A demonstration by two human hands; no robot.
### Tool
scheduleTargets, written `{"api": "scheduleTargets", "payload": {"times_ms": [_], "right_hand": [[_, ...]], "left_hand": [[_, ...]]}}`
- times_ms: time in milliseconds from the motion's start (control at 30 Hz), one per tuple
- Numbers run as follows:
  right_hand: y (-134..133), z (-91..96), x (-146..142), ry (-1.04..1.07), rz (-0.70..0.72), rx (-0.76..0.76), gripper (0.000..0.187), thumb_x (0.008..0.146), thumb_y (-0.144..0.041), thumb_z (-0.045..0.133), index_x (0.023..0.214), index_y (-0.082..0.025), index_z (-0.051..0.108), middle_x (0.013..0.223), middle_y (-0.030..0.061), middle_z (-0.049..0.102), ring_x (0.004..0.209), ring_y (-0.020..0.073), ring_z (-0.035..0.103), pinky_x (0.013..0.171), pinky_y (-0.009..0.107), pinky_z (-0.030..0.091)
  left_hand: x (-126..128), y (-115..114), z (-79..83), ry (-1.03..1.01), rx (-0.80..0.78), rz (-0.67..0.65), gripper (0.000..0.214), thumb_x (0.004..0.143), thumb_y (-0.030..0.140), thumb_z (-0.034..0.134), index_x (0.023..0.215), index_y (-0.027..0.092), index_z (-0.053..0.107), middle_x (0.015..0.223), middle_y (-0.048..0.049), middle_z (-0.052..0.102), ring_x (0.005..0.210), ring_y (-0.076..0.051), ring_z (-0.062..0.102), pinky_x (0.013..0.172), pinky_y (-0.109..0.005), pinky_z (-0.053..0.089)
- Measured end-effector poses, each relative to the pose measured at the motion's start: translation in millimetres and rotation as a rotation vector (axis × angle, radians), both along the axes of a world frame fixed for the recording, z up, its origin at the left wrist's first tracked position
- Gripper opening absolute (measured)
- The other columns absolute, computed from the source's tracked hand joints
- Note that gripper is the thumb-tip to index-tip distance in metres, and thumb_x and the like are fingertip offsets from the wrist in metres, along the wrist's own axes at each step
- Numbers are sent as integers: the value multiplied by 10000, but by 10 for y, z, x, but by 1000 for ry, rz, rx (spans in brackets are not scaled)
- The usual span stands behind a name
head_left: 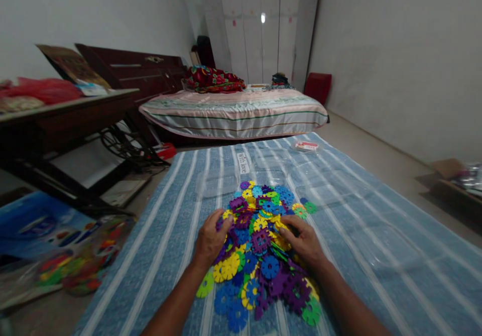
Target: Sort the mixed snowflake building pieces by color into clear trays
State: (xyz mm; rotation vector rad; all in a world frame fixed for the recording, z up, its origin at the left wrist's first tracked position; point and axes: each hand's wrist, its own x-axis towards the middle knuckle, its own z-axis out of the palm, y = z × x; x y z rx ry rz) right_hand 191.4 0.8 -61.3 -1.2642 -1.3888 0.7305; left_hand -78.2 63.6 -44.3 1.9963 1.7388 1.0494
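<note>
A heap of plastic interlocking discs and square pieces (260,240) in purple, yellow, blue and green lies on the striped cloth. My left hand (211,238) is at the heap's left edge, fingers curled in among the pieces. Purple bits show by its thumb, but what it grips is hidden. On the opposite side, my right hand (304,241) has its thumb and fingers closed on a yellow notched disc (281,225). A purple square piece (260,240) lies between the hands. Closer to me are a blue disc (237,317) and a green disc (312,311).
Clear plastic containers or lids (218,183) lie beyond the heap, with another clear tray (387,245) to the right. A small red-and-white packet (307,146) is at the far end. A bed (233,115) stands behind, and a desk (71,107) at left. Bagged colourful pieces (86,265) rest low left.
</note>
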Motion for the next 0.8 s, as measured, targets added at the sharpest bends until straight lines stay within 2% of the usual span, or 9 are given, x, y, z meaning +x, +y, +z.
{"api": "scheduleTargets", "payload": {"times_ms": [133, 367, 533, 800], "right_hand": [[-9, 5, 4, 5, 4, -11, 239, 803, -401, 630, 905, -196, 700, 947, 67, 696, 896, 215, 641, 833, 337, 494], [2, -61, 36, -17, 14, -8, 209, 816, -384, 644, 915, -208, 698, 956, 68, 698, 909, 225, 639, 834, 347, 494], [13, -46, 47, -42, 21, -1, 198, 819, -369, 630, 915, -209, 696, 932, 58, 692, 878, 212, 632, 816, 334, 487], [60, 35, 29, -77, -21, 36, 210, 812, -382, 615, 881, -203, 700, 881, 40, 683, 830, 180, 621, 782, 302, 485]], "left_hand": [[-65, 195, -16, 24, 8, 38, 503, 804, 552, 518, 1073, 152, 662, 1169, -133, 681, 1107, -278, 627, 1002, -416, 477], [89, 350, 39, 5, -122, -173, 560, 793, 542, 544, 1194, 163, 640, 1254, -112, 649, 1176, -264, 590, 1053, -427, 428], [120, 365, 69, -63, -161, -267, 452, 764, 525, 562, 998, 174, 723, 1215, -111, 672, 1173, -270, 594, 1063, -414, 416], [94, 283, 86, -164, -186, -167, 369, 681, 558, 614, 752, 201, 674, 1134, -76, 709, 1047, -260, 644, 1002, -364, 453]]}}
